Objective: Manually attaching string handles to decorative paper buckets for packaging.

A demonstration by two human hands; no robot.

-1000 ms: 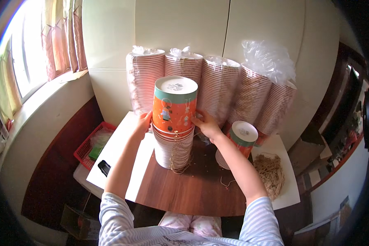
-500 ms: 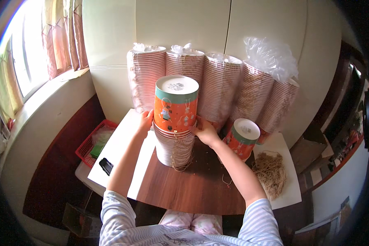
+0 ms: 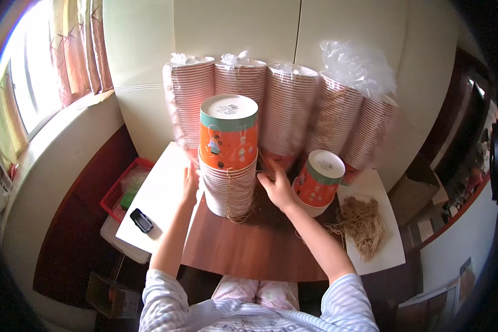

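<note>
In front of me stands a tall stack of upside-down paper buckets (image 3: 227, 191). Its top bucket (image 3: 228, 138) has a white base, a green band and an orange wall with printed figures. Thin brown twine (image 3: 238, 196) hangs down the near side of the stack and curls at its foot. My left hand (image 3: 190, 181) is just left of the stack, fingers stretched upward and slightly blurred. On the other side my right hand (image 3: 278, 187) has its thumb and fingers apart, close to the stack's right edge. Neither hand grips the stack.
A shorter bucket stack (image 3: 320, 180) is at the right, beside a heap of loose twine (image 3: 362, 227). Several tall plastic-wrapped bucket stacks (image 3: 290, 110) line the wall. A black tray-like object (image 3: 141, 221) lies left on the table (image 3: 249, 249); a red basket (image 3: 113, 199) sits beyond its edge.
Both hands, earlier against the sides of the stack under the top bucket, have come away from it and lowered slightly. The whole view has shifted a little.
</note>
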